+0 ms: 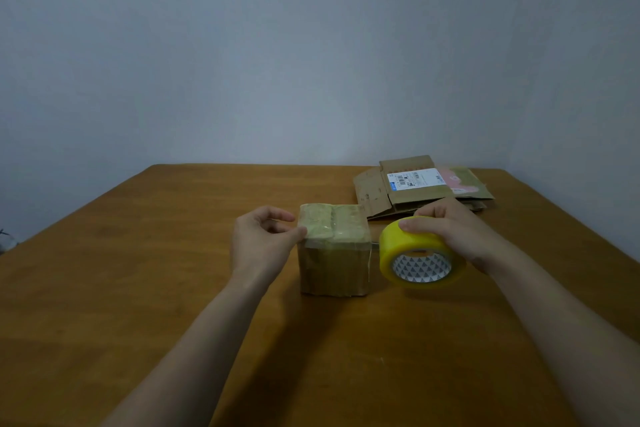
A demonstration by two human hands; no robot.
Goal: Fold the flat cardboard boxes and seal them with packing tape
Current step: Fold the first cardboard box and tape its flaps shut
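Observation:
A small folded cardboard box [333,253] stands on the wooden table [138,270], its top covered with shiny tape. My left hand [263,239] is at the box's left top edge, thumb pressing on the corner, fingers loosely curled. My right hand [450,229] grips a yellow roll of packing tape [417,253] just right of the box. A thin strip of tape stretches from the roll to the box's right side.
A stack of flat cardboard boxes [422,187] lies at the back right of the table, the top one bearing a white shipping label. A plain wall stands behind the table. A dark object shows at the far left edge.

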